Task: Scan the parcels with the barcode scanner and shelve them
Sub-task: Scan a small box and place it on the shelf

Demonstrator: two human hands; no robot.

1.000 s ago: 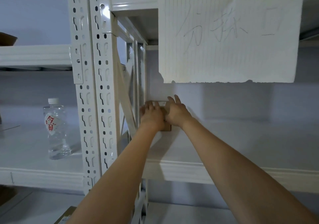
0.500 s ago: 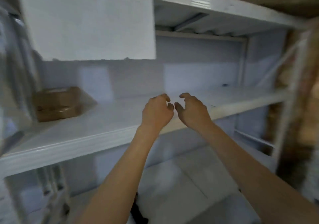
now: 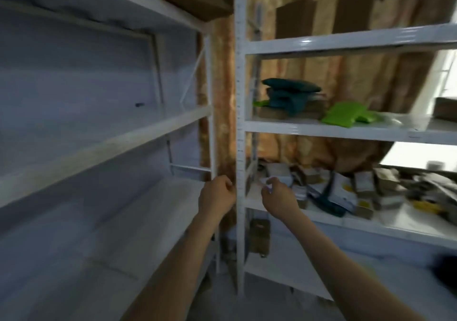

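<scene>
Reaching stage: both hands are out in front with nothing in them, so the step in hand, as I judge it, is fetching the next parcel from the heap at the right
Left rack (image 3: 111,145): white shelving that fills the left of the view; no parcel shows on the boards visible here, so this looks like the place to shelve
Left hand (image 3: 217,197): loosely curled, holding nothing, hanging just left of the upright post (image 3: 239,147); best kept free to steady a box once it is lifted
Right hand (image 3: 278,198): fingers lightly bent, nothing gripped, already past the post and close over the near edge of the parcel shelf (image 3: 321,219); the two hands are near each other but not touching
Parcels (image 3: 346,189): a jumble of small boxes and packets on that lower right shelf, blurred; take the nearest loose one from the top instead of tugging from under the heap, and turn it label up
Green bags (image 3: 343,115): on the shelf above, well clear of the reach
Barcode scanner: cannot be made out in this blurred view; find it before carrying anything away
</scene>
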